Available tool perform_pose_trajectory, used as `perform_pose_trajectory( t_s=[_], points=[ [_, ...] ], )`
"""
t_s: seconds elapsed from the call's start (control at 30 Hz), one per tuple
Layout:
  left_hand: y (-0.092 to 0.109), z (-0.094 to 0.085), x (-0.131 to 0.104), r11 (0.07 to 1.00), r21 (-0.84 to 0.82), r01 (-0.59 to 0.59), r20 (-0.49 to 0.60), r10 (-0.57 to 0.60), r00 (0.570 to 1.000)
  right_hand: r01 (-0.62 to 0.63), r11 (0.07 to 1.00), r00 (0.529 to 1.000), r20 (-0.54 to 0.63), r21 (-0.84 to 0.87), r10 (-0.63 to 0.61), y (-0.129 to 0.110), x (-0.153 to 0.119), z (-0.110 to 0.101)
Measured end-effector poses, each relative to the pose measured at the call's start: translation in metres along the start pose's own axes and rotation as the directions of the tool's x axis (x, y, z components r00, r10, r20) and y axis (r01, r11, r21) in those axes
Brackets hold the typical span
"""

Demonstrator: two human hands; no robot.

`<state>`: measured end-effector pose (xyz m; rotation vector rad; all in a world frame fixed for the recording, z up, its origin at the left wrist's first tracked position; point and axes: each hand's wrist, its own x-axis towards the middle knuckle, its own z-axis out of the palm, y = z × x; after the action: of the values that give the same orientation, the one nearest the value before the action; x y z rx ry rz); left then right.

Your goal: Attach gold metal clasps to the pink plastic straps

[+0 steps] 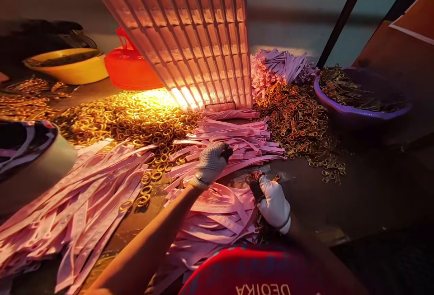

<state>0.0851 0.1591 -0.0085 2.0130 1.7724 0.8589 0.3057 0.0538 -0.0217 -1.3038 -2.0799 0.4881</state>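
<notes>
Fingers (227,151) bent, close over the pink straps (237,130)

Fingers of the left hand (210,164), in a white knitted glove with dark tips, are curled and point to the right, above the middle stack of straps. Whether they grasp one strap, I cannot tell. Fingers of the right hand (274,204), also gloved in white, are bent inward and point to the upper left. They are near the right edge of the lower strap heap (203,236), beside a small metal clip (277,177); what they grasp, if anything, I cannot tell.

The middle straps lie on the desk (366,186) in front of the person. Their long axis runs mostly from left to right, a little slanting. In the lower heap several straps are curved, and one bends toward the right hand. At the left, another strap pile (91,186) has its long axis diagonal, from upper right to lower left.

Golden rings (145,118) are heaped behind this pile, and metal hooks (291,118) spread to the right of the middle stack, near a purple basin (362,113). A ribbed panel (203,37) stands behind the middle straps, tilted.
</notes>
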Motion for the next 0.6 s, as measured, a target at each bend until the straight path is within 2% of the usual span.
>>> perform_pose_trajectory(
  t_s=[0.07,0.13,0.2,0.27,0.37,0.47,0.6],
  points=[
    [0.014,-0.017,-0.022,0.993,-0.118,-0.021,0.095,0.032,0.995,0.017,0.999,1.000,-0.005,-0.034,-0.017,-0.005,0.006,-0.007],
    [0.030,-0.031,-0.046,0.951,-0.307,0.018,0.185,0.041,0.982,0.038,0.996,0.999,0.012,-0.082,-0.037,-0.012,0.012,-0.013],
    [0.046,-0.038,-0.069,0.835,-0.530,0.147,0.250,-0.012,0.968,0.057,0.985,0.996,0.077,-0.163,-0.044,-0.021,0.018,-0.019],
    [0.056,-0.038,-0.086,0.728,-0.636,0.256,0.305,-0.068,0.950,0.079,0.959,0.986,0.163,-0.271,-0.035,-0.030,0.021,-0.022],
    [0.062,-0.033,-0.100,0.726,-0.614,0.309,0.352,-0.098,0.931,0.165,0.878,0.968,0.243,-0.450,-0.057,-0.042,0.018,-0.024],
    [0.063,-0.027,-0.104,0.750,-0.578,0.320,0.410,-0.072,0.909,0.281,0.759,0.952,0.270,-0.587,-0.143,-0.044,0.007,-0.023],
    [0.064,-0.021,-0.108,0.795,-0.554,0.248,0.431,0.018,0.902,0.299,0.673,0.953,0.181,-0.677,-0.241,-0.034,-0.007,-0.017]
  ],
)
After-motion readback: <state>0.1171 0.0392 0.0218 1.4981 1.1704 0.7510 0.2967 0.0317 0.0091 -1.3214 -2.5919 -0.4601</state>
